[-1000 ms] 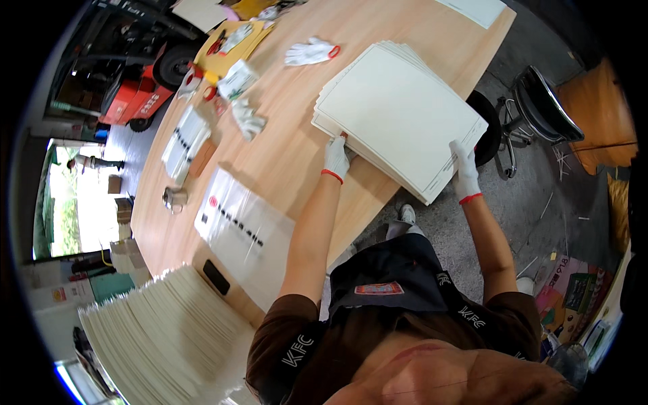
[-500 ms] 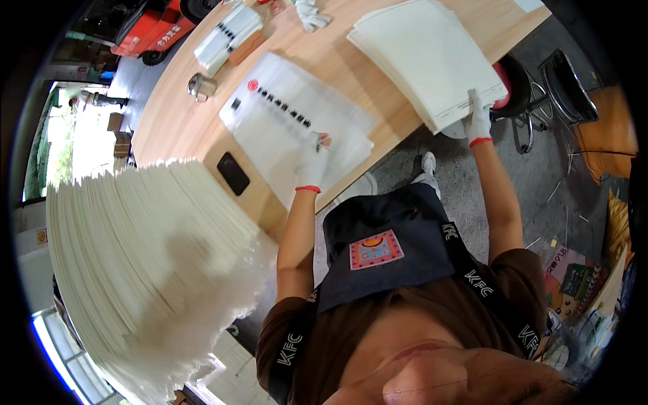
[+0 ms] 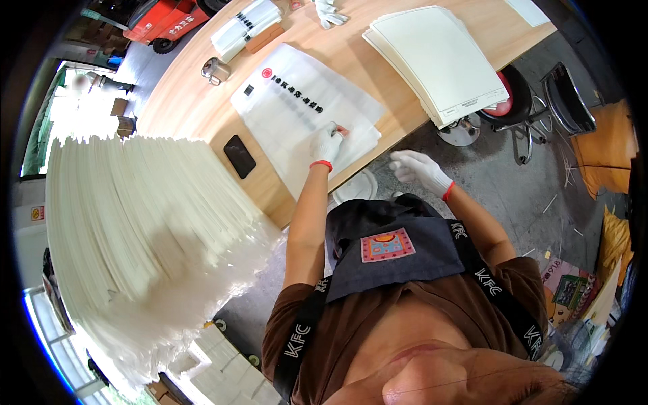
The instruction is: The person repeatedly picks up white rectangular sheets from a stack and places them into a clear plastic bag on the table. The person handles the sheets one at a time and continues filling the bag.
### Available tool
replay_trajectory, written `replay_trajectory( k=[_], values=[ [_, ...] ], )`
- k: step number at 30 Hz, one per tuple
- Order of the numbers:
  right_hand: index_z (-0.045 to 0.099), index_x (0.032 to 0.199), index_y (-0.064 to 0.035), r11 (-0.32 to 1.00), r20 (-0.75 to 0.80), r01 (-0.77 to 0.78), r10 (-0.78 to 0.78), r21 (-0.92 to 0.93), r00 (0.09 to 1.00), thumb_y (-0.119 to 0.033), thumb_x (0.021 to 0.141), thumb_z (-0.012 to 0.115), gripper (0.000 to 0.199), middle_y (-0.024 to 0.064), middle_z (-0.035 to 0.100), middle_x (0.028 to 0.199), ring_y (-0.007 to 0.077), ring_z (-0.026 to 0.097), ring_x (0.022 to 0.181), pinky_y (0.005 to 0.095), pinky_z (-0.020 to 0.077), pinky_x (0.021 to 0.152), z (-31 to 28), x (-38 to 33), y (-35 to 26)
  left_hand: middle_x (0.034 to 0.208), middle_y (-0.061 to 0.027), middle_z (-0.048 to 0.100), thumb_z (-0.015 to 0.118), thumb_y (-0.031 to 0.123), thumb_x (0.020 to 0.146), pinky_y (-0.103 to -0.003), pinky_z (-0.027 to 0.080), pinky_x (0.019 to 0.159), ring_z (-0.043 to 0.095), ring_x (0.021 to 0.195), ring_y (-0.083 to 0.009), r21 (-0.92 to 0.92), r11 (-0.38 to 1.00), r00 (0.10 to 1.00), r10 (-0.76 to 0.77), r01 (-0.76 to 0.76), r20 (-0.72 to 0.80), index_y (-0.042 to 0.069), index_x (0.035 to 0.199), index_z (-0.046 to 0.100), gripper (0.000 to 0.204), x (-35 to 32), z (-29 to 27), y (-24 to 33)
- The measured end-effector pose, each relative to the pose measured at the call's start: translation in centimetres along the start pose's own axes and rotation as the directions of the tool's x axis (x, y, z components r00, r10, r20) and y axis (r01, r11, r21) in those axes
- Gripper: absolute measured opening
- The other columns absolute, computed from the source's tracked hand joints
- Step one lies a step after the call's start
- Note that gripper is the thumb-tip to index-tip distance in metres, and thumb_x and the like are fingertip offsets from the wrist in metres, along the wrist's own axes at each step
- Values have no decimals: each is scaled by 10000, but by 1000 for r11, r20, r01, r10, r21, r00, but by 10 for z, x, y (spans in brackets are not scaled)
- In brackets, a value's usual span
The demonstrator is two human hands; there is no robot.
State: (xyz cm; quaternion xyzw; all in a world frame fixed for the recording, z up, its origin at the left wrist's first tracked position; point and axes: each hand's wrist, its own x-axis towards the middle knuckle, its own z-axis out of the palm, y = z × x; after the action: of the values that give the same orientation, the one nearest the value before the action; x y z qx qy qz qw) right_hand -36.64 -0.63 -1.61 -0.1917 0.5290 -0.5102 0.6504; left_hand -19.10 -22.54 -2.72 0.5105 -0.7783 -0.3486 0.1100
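Note:
A stack of thin translucent white plastic bags [image 3: 297, 81] with dark print and a red round mark lies on the wooden table before me. My left hand [image 3: 327, 143], in a white glove with bare fingertips, rests on its near part, fingers curled together. Whether they pinch anything is hidden. My right hand [image 3: 423, 170], gloved the same way, is in the air past the table's near edge, fingers stretched to the left and holding nothing. A pile of large cream-white sheets [image 3: 439, 61] lies to the right on the table, apart from both hands.
A tall stack of white sheets or bags [image 3: 148, 223] rises at my left. On the table [image 3: 182, 101] are a black phone [image 3: 239, 156], a metal cup [image 3: 215, 71], a bundle of folded bags [image 3: 246, 27] and spare gloves [image 3: 329, 13]. A stool [image 3: 506, 101] stands right.
My right hand has left the corner of the cream-white sheets and moved left toward my body. My left hand stays on the bags. The whole view has shifted slightly.

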Motion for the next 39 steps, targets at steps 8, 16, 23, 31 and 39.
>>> replay_trajectory(
  k=[8,16,23,31,39],
  values=[
    [586,1089,-72,999,201,-10,18,-42,979,-391,880,572,382,52,622,962,132,591,799,280,503,703,32,62,-31,826,-93,665,584,295,809,-368,463,722,614,790,-267,321,930,973,216,-180,-81,152,879,661,177,4,15,5],
    [572,1105,-70,991,166,-33,54,-129,985,-429,873,562,428,74,629,952,149,594,788,293,504,698,28,55,-20,856,-88,663,518,261,835,-368,467,719,621,826,-270,-33,998,999,47,-48,-24,158,869,668,186,10,-8,4],
    [600,1093,-60,943,-21,147,-160,-299,987,-490,878,491,493,111,651,821,220,636,782,314,498,749,101,146,-56,912,-97,663,532,231,871,-350,468,714,609,778,-254,-221,930,953,267,-293,-142,122,976,615,173,31,-49,0],
    [682,859,-55,348,-40,11,-137,-937,990,-461,866,487,450,182,660,866,302,635,862,402,483,794,36,94,-57,899,-62,637,536,93,904,-203,423,484,531,596,-50,-921,375,986,158,-103,-46,90,1020,510,119,5,-116,38],
    [623,1017,-74,143,238,561,-801,-815,549,-307,878,478,308,116,639,952,200,602,835,327,476,784,95,94,-30,806,-100,620,564,21,782,-370,466,617,591,691,-239,-83,661,666,737,-746,-115,90,959,586,191,-94,-61,141]
  ],
)
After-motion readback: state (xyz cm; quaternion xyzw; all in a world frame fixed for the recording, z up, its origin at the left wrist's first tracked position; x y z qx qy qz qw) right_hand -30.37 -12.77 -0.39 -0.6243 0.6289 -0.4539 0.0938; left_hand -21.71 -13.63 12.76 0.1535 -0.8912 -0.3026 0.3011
